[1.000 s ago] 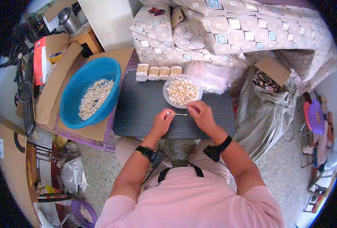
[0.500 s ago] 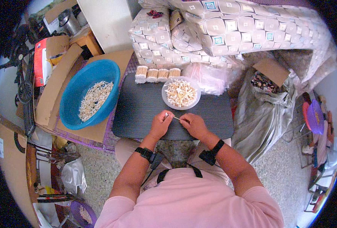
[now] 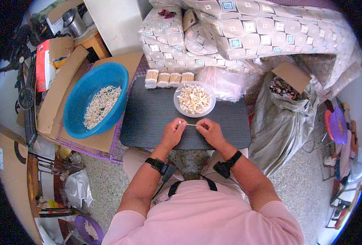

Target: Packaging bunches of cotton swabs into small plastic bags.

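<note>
A thin cotton swab [image 3: 191, 125] stretches level between my two hands, just in front of a white bowl [image 3: 178, 107] heaped with loose swabs. My left hand [image 3: 175, 131] is closed on one end of it, and a white cotton tip pokes up from the same fist. The other end is pinched in the fingers of my right hand [image 3: 210, 132]. Both hands hover over the near side of the dark table [image 3: 148, 122]. Behind the bowl, several bundles of cotton swabs [image 3: 169, 79] stand in a row.
Clear plastic bags [image 3: 224, 83] lie at the table's far right. A large blue basin [image 3: 73, 110] of loose swabs leans on cardboard at the left. A patterned covered sofa [image 3: 262, 32] stands behind the table, and a grey cloth sack [image 3: 285, 126] sits on the right.
My right hand has shifted slightly to the right and up, and the swab between my hands has gone from slanted to nearly level. My left hand has barely moved.
</note>
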Demonstrator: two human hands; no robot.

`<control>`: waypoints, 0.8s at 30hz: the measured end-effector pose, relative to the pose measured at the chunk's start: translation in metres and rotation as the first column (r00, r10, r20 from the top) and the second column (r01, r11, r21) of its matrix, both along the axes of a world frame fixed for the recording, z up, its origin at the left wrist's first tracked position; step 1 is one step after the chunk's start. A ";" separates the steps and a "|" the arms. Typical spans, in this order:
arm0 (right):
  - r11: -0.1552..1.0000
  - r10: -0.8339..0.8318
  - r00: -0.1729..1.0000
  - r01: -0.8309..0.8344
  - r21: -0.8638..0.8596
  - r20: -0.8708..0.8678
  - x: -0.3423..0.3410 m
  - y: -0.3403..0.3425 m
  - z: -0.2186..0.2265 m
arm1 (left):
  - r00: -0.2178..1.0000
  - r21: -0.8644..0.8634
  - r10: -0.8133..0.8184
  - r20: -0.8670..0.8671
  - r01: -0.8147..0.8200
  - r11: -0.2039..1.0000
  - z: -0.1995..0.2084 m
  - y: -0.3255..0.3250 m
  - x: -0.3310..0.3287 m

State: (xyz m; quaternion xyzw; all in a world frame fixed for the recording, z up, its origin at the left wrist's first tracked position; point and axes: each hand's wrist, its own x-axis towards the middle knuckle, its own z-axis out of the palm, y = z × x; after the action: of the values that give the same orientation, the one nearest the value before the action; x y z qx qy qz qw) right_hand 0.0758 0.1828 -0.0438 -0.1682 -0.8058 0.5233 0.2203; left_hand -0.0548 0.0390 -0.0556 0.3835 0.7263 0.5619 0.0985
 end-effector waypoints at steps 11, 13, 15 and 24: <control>0.954 0.061 0.996 -0.075 -0.291 -0.058 -0.013 -0.003 -0.001 | 0.996 -0.114 -0.090 -0.006 0.089 0.990 0.003 -0.001 0.002; 0.967 0.094 0.993 -0.107 -0.231 -0.066 -0.017 -0.007 -0.002 | 0.997 -0.079 -0.079 0.011 0.079 0.994 -0.002 -0.003 0.000; 0.969 0.089 0.993 -0.104 -0.222 -0.074 -0.017 -0.004 -0.012 | 0.996 -0.079 -0.084 0.010 0.084 0.993 0.001 0.000 0.001; 0.896 0.065 0.995 -0.090 -0.436 -0.073 -0.014 -0.004 -0.011 | 0.997 -0.072 -0.072 0.018 0.074 0.995 -0.002 0.000 0.000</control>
State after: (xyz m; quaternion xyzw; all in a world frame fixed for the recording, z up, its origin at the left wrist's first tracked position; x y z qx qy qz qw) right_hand 0.0613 0.1787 -0.0545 -0.1662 -0.6668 0.7042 0.1785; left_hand -0.0547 0.0389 -0.0578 0.4014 0.7311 0.5340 0.1386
